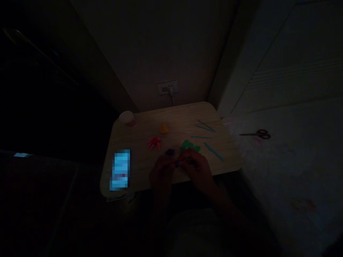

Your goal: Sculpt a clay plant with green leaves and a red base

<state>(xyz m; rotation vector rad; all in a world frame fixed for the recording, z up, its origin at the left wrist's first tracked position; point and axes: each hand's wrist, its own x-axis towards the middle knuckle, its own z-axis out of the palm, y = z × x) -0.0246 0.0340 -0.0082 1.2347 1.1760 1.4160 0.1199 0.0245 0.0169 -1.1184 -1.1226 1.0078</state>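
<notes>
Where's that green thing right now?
In the head view, the green piece is on the table, right of centre, just beyond the right hand and left of the thick blue tool.

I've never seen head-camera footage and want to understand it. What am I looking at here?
There is no machine: a person works with two bare hands, and this one dim picture comes from a camera on their head, looking forward and down. The left hand and right hand meet over a small table, with a small purple piece between them; darkness hides each hand's exact grip. On the table lie a dark purple lump, a green piece, a red-pink piece, a yellow piece, blue tools, a cup and a bright, blurred-out rectangle.
</notes>
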